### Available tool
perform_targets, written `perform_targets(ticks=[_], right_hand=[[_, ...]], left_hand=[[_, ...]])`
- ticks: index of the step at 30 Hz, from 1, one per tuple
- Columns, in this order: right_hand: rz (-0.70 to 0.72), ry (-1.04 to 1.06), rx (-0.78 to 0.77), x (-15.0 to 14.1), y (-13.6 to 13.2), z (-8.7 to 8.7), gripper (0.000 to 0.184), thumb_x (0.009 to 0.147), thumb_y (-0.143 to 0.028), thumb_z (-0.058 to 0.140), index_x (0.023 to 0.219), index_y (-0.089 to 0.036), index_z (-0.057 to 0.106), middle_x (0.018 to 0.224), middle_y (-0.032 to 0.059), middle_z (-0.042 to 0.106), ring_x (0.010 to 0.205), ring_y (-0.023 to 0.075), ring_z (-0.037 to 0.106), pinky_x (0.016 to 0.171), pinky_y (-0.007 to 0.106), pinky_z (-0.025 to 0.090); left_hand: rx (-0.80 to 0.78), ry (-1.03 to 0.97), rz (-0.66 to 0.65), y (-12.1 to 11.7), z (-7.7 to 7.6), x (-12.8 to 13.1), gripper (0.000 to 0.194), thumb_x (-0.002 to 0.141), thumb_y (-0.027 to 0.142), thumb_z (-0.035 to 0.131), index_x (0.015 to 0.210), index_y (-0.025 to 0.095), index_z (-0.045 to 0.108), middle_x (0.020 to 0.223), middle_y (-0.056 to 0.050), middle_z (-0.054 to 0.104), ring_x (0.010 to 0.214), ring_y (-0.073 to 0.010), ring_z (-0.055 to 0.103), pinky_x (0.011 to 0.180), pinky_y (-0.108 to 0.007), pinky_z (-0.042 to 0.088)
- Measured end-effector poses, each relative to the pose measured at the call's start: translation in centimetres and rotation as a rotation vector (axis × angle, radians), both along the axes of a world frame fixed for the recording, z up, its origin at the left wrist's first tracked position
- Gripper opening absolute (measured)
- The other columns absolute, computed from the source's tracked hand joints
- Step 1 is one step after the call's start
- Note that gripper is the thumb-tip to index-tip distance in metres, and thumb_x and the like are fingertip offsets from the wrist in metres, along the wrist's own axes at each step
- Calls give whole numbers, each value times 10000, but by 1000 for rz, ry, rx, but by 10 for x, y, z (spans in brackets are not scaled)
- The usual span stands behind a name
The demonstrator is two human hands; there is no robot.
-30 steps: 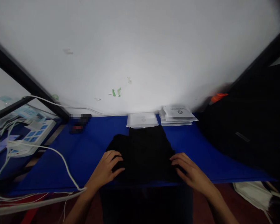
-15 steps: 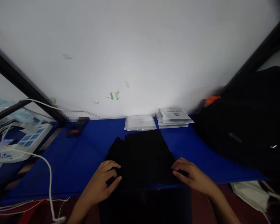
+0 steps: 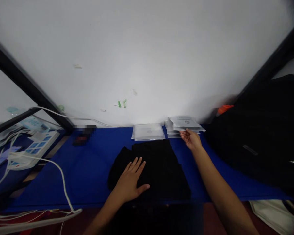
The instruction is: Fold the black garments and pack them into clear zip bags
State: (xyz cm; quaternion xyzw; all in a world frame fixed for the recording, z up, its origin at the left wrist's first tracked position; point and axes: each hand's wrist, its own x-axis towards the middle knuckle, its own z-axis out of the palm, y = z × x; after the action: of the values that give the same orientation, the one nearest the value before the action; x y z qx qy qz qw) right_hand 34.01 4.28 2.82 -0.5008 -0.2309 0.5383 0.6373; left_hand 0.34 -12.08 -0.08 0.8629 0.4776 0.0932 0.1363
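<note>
One soft piece of plain black fabric [image 3: 161, 169] is laid out flat at 6 o'clock, along the near edge of the blue-covered tabletop [image 3: 80, 173], so the spreading-out part can be called done, more or less. A roughly squared main panel is shown, but a rounded bulge is left poking out on its 9 o'clock side, so the outline probably can't be counted as fully tidied yet. Any layers in it can't be made out, black on black being what it is.

The bulge side is covered by the left hand [image 3: 129, 182], palm down with fingers spread; nothing is clenched in that grip, the cloth is just being pressed or touched.

At 1 o'clock from the fabric, the near edge of a small stack of flat, whitish printed plastic packets [image 3: 186, 123] is reached by the right hand [image 3: 191, 139]. Fingers are bent at the edge of the top one, but whether it's actually pinched can't be told. Either way, no packet is seen clear of the stack, so that bit looks barely started.

Also untouched: a flat, translucent white packet pile [image 3: 149, 132] at 12 o'clock, just beyond the fabric's far edge. No packet is seen around or on the fabric, so the two are judged to be separate so far.
</note>
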Motion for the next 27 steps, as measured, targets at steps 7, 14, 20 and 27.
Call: perform_targets(ticks=[7,14,20,27], right_hand=[[-107,0,327,-13,-5,14,212,747,-291,641,622,-217,487,477,-62,547,446,99,542,473,215,509],[482,-88,210,-45,-35,30,140,597,-327,674,662,-207,645,584,-10,641,539,162,588,539,281,493],[967,-118,84,-76,-60,9,171,560,-321,698,605,-157,686,543,6,641,450,133,525,442,237,391],[1098,-295,169,-89,-61,2,383,762,-505,672,641,-154,581,563,-38,529,491,85,452,498,210,359]], left_hand=[[-110,-228,81,28,31,-1,640,856,628,558,1362,238,512,1434,-120,510,1330,-314,457,1139,-541,272],[-61,-928,334,113,62,11,475,862,509,596,1205,180,589,1243,-124,620,1097,-243,600,953,-372,464],[-535,-1031,236,121,40,20,443,826,581,611,911,150,663,848,-37,672,761,-165,614,712,-257,474],[-669,-1021,286,107,24,29,503,754,647,638,715,156,537,587,48,476,495,-78,405,478,-194,314]])
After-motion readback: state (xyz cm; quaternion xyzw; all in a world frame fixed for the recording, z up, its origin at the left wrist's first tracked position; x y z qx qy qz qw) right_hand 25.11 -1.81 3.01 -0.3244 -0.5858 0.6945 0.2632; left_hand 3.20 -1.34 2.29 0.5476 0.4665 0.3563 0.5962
